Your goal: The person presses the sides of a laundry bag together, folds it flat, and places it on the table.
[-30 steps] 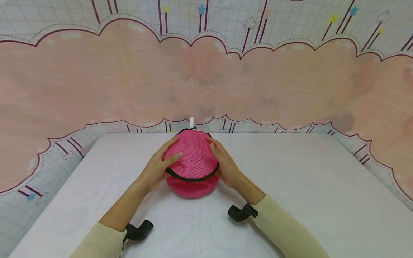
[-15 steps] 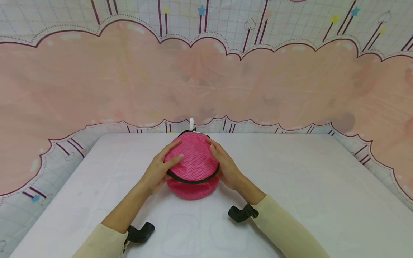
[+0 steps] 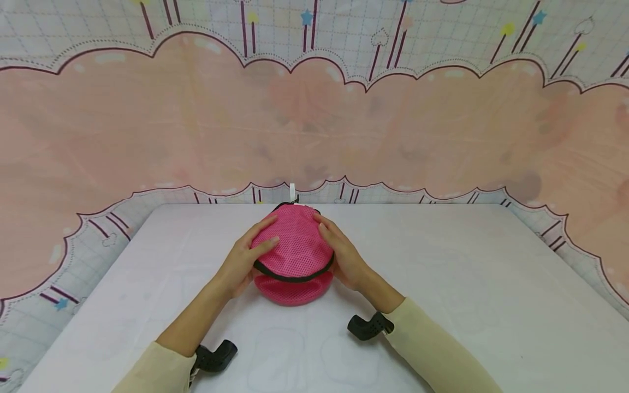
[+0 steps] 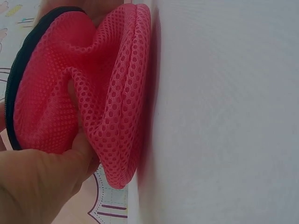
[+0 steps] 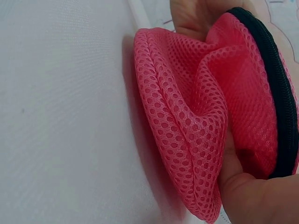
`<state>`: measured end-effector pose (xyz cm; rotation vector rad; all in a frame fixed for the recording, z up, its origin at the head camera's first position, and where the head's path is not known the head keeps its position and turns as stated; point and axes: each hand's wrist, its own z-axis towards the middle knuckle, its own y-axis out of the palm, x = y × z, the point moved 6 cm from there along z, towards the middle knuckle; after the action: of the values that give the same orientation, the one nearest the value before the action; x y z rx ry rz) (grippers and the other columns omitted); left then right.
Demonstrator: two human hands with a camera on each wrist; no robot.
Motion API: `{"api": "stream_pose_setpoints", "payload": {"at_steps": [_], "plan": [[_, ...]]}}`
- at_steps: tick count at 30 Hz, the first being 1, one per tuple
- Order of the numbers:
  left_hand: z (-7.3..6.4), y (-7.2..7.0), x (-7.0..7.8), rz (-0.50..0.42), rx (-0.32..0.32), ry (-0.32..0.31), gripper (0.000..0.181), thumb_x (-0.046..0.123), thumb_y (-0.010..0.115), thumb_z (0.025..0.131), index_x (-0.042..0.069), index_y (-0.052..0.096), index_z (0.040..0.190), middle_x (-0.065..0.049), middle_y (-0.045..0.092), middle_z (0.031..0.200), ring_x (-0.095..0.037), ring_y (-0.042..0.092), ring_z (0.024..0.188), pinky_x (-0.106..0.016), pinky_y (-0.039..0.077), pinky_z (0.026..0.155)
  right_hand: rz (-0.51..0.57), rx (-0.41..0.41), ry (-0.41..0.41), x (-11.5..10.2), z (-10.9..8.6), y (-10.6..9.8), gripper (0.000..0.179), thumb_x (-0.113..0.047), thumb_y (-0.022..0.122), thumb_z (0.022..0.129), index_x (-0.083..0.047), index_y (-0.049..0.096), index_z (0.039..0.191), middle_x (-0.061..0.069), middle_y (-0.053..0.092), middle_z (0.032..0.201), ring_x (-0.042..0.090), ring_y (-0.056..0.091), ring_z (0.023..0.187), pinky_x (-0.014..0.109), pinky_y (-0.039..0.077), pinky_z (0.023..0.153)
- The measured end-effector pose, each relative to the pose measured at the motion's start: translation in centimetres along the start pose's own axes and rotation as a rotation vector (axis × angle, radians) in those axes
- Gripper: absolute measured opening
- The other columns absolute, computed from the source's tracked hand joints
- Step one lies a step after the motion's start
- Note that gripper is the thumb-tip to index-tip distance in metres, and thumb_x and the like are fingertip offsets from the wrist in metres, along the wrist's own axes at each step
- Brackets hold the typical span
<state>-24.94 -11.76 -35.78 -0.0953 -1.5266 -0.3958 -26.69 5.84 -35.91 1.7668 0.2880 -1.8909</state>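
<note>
A pink mesh laundry bag (image 3: 297, 240) with a rounded body stands at the middle of the table, held from both sides. A dark zipper (image 3: 295, 279) curves around it, and below this the lower pink part is creased and rests at the tabletop. The left hand (image 3: 239, 262) grips the left side, its thumb lying over the upper mesh. On the opposite side the right hand (image 3: 346, 257) grips the bag, some fingers hidden behind it. Both wrist views show a deep fold in the mesh (image 4: 124, 102) below the zipper band (image 5: 280, 107).
The white-covered table (image 3: 442, 262) extends to both sides. Behind it hangs a peach and white patterned cloth (image 3: 314, 125). Black wrist cameras (image 3: 216, 356) sit at both sleeve cuffs. A small white tab (image 3: 292, 192) sticks up at the bag's far end.
Both hands keep their grip. The bag's top has sunk slightly toward the person, and the left forearm has shifted a little to the right.
</note>
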Motion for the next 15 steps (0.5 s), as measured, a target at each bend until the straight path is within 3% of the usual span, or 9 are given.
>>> {"api": "stream_pose_setpoints", "payload": {"at_steps": [8,15], "plan": [[-0.16,-0.05,-0.39,0.004,-0.002,-0.01,0.057,0.017,0.052,0.098,0.023,0.03,0.151,-0.015,0.029,0.145,-0.028,0.05,0.11,-0.035,0.054,0.082,0.001,-0.009,0.032,0.48,-0.23,-0.04,0.057,-0.041,0.035,0.1,-0.023,0.021,0.152,0.008,0.021,0.153,0.033,0.028,0.133,0.055,0.032,0.102],[-0.33,0.03,-0.78,-0.013,-0.018,-0.023,0.057,0.018,0.052,0.099,0.024,0.03,0.151,-0.015,0.029,0.145,-0.028,0.052,0.11,-0.036,0.054,0.082,0.006,-0.006,0.04,0.8,-0.38,-0.12,0.056,-0.041,0.035,0.1,-0.022,0.022,0.152,0.008,0.021,0.152,0.033,0.027,0.134,0.055,0.03,0.104]]}}
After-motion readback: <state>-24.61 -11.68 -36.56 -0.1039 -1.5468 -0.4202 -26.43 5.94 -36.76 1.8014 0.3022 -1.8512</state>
